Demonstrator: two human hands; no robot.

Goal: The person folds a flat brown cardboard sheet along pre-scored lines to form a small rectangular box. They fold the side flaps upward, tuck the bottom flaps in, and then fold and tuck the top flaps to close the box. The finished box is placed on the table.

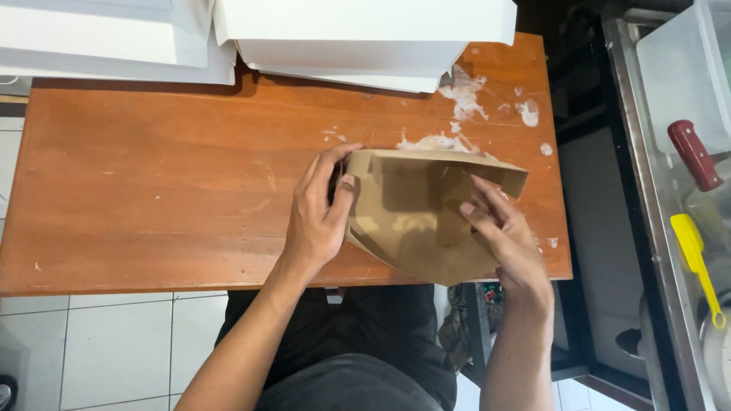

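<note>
A brown cardboard box piece, partly folded with its walls raised, lies over the near right part of the wooden table. My left hand grips its left wall, thumb pressed on the inside corner. My right hand holds the right side, fingers laid on the inner panel. The box's near edge juts past the table's front edge.
Stacks of flat white boxes lie along the table's far edge. White smears mark the wood at the far right. To the right stands a metal counter with a clear tub, a red-handled knife and a yellow utensil. White floor tiles lie below.
</note>
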